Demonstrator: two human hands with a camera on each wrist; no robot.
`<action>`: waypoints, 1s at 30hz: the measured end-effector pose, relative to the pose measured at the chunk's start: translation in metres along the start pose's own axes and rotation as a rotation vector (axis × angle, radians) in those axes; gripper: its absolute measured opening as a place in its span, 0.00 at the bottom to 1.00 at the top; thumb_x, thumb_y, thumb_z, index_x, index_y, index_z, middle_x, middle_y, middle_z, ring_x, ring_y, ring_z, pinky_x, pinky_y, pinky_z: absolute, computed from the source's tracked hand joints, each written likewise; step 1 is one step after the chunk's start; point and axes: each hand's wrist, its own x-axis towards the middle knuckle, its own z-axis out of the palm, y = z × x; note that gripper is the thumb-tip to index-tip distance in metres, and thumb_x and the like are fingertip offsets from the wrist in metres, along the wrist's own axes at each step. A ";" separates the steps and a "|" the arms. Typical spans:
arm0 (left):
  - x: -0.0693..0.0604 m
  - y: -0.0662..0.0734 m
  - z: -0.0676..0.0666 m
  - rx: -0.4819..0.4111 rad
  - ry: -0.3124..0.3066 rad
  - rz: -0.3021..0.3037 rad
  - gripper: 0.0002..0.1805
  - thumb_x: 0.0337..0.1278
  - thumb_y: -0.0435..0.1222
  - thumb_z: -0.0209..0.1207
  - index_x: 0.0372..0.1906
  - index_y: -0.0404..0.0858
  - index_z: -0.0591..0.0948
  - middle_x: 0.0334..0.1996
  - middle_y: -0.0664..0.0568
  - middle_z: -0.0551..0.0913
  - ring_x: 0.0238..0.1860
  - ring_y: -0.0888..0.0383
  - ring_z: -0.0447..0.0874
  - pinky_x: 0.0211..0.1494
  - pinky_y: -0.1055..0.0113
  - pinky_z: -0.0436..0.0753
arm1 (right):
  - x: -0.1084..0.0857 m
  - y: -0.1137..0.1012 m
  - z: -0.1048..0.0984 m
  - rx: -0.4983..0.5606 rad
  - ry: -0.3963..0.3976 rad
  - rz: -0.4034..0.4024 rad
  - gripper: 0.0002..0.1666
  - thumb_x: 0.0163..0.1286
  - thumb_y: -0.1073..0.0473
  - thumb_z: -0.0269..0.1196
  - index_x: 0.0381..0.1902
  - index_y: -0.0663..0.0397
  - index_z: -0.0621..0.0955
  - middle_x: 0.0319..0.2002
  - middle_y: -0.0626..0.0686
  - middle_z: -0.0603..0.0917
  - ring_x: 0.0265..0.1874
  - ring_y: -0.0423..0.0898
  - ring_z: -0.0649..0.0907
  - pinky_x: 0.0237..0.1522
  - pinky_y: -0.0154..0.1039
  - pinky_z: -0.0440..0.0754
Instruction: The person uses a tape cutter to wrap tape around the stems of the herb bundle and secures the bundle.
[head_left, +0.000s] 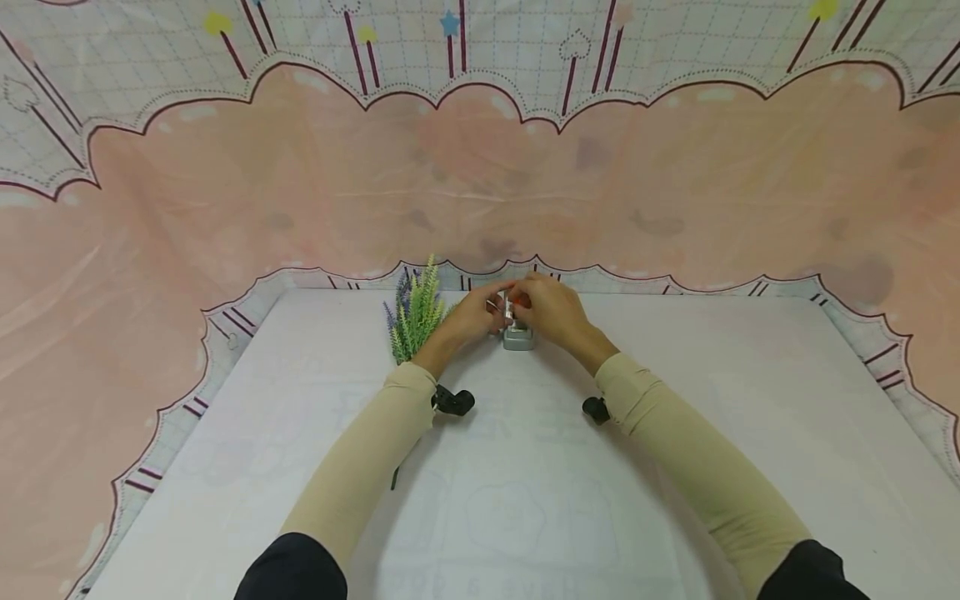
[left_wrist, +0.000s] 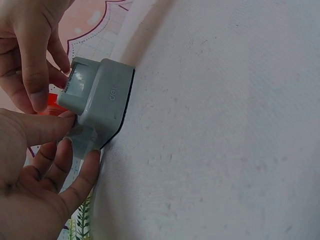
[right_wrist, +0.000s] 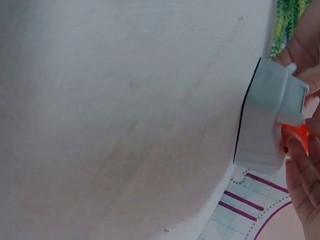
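A grey tape dispenser (head_left: 518, 337) stands near the table's far edge, marked "deli" on its side in the left wrist view (left_wrist: 114, 95). A red-orange hub (right_wrist: 295, 135) shows at its top, partly covered by fingers. My left hand (head_left: 472, 315) holds the dispenser, its thumb by the hub and fingertips against the grey body. My right hand (head_left: 551, 308) bends over from the other side and appears to pinch the hub, though its grip is partly hidden. Something shiny shows between the hands in the head view; I cannot tell whether it is tape.
Artificial lavender sprigs (head_left: 416, 312), green and purple, lie left of my left hand, a stem (head_left: 395, 477) reaching toward me under the forearm. A white board (head_left: 525, 483) covers the table. Behind it hangs a pink patterned cloth (head_left: 480, 183).
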 end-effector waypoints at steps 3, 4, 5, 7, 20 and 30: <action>0.001 -0.001 0.000 0.016 -0.001 0.003 0.43 0.56 0.15 0.49 0.76 0.49 0.68 0.42 0.45 0.74 0.40 0.53 0.77 0.37 0.60 0.78 | 0.000 0.000 0.001 0.015 0.012 0.004 0.08 0.67 0.60 0.67 0.42 0.54 0.89 0.40 0.50 0.83 0.38 0.47 0.81 0.36 0.43 0.82; 0.001 -0.001 0.000 0.024 -0.001 0.006 0.43 0.56 0.15 0.48 0.76 0.48 0.68 0.42 0.45 0.74 0.40 0.53 0.76 0.37 0.60 0.78 | 0.000 0.000 0.001 0.027 0.013 0.009 0.07 0.67 0.60 0.67 0.41 0.54 0.89 0.40 0.50 0.83 0.38 0.47 0.81 0.37 0.43 0.82; 0.001 -0.001 0.000 0.033 -0.001 0.007 0.43 0.56 0.16 0.48 0.76 0.49 0.68 0.42 0.45 0.74 0.40 0.53 0.76 0.37 0.60 0.78 | 0.000 0.000 0.001 0.041 0.011 0.016 0.07 0.67 0.60 0.66 0.41 0.54 0.88 0.40 0.51 0.83 0.38 0.47 0.82 0.37 0.42 0.82; 0.001 -0.002 0.000 0.052 -0.001 0.013 0.43 0.56 0.16 0.48 0.76 0.49 0.68 0.42 0.45 0.75 0.39 0.52 0.76 0.36 0.60 0.77 | 0.000 0.000 0.001 0.065 0.005 0.030 0.07 0.67 0.60 0.66 0.40 0.54 0.88 0.41 0.51 0.84 0.39 0.47 0.82 0.37 0.42 0.82; 0.003 -0.002 0.000 0.047 0.006 0.015 0.39 0.61 0.18 0.51 0.76 0.48 0.68 0.44 0.43 0.75 0.43 0.50 0.77 0.36 0.62 0.77 | 0.010 -0.001 -0.015 0.048 -0.177 -0.036 0.16 0.75 0.55 0.63 0.53 0.57 0.87 0.41 0.53 0.80 0.35 0.48 0.76 0.33 0.41 0.76; 0.000 -0.001 0.000 0.017 0.003 0.017 0.41 0.60 0.15 0.48 0.75 0.49 0.68 0.42 0.44 0.74 0.37 0.52 0.72 0.33 0.63 0.73 | 0.012 0.000 -0.014 0.038 -0.226 -0.054 0.07 0.71 0.65 0.65 0.43 0.56 0.89 0.40 0.53 0.80 0.37 0.49 0.77 0.39 0.42 0.78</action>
